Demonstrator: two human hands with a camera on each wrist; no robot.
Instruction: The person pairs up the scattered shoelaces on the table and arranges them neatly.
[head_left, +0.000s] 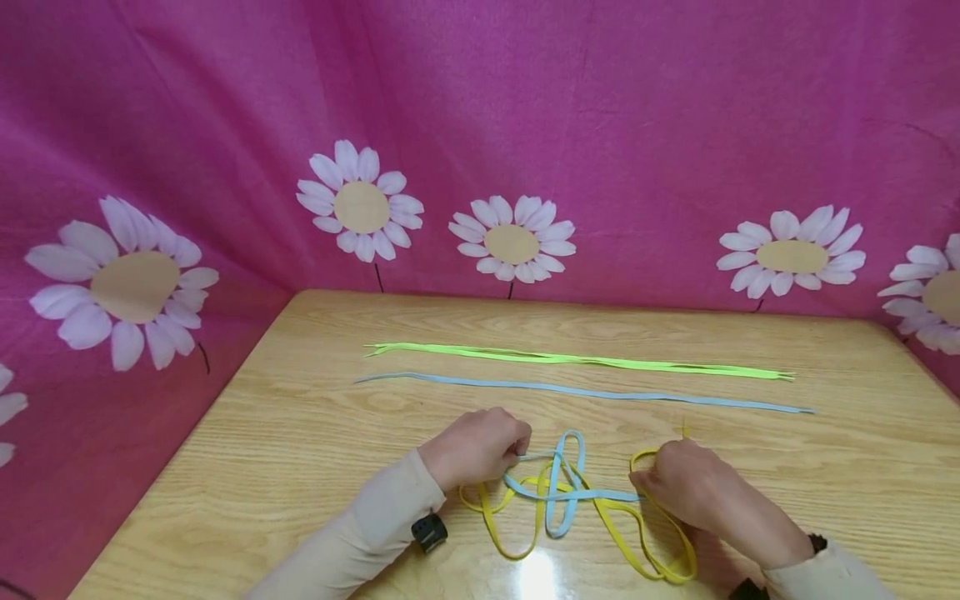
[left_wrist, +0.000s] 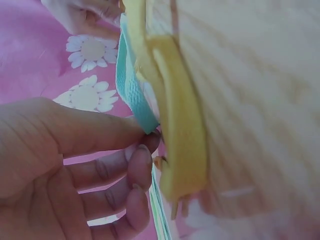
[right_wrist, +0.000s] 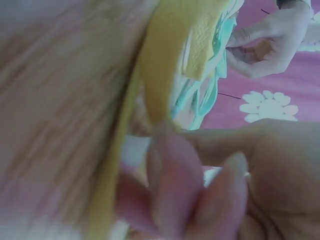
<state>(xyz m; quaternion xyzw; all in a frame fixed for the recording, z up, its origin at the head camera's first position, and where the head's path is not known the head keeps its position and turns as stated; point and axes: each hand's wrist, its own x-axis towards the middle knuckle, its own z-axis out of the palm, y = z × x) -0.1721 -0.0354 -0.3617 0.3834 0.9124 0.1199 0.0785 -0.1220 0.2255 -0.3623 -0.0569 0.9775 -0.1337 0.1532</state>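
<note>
A light blue shoelace lies looped and crossed over a yellow shoelace on the table between both hands. My left hand pinches a part of the blue lace between thumb and index finger; the left wrist view shows that blue strip ending at the fingertips, with a yellow loop beside it. On the right, my right hand has its fingers curled, and in the right wrist view its thumb and finger pinch the yellow strip. A stretch of the blue lace reaches toward these fingertips in the head view.
Farther back, a straight blue lace lies across the wooden table. Behind it stretch neon green laces, side by side. A pink cloth with printed daisies hangs behind the table and on its left.
</note>
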